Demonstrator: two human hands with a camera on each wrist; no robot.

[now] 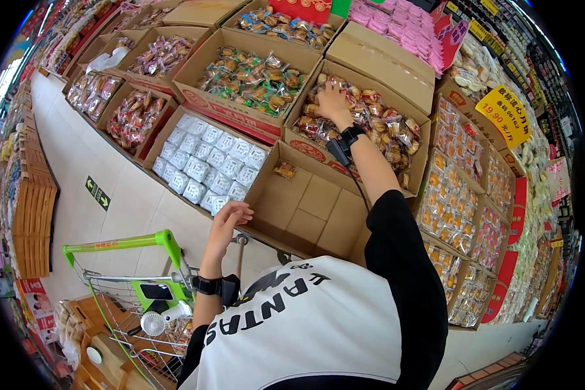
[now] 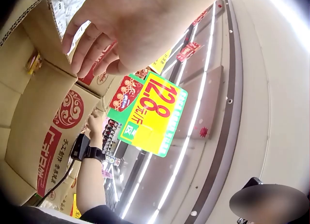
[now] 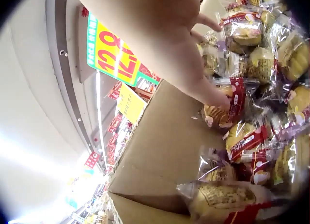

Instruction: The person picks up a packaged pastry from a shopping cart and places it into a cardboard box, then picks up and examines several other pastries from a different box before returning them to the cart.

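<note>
In the head view the right hand (image 1: 333,104) reaches into a cardboard box of wrapped pastries (image 1: 377,120), near its left wall. Up close in the right wrist view, that hand (image 3: 179,45) has its fingers spread among the packets, the thumb touching a pastry with a red band (image 3: 235,105); no packet is seen gripped. The left hand (image 1: 231,218) rests by the rim corner between the box of white packets (image 1: 208,156) and a nearly bare box (image 1: 305,208) with one small packet (image 1: 285,169). Loosely bent fingers show on the left hand (image 2: 104,40), holding nothing.
A shopping cart (image 1: 120,244) with a green handle, a phone and a small white fan stands at lower left. More boxes of packets (image 1: 253,78) line the far side. Trays of wrapped goods (image 1: 448,201) are on the right, with a yellow price sign (image 1: 502,117) above.
</note>
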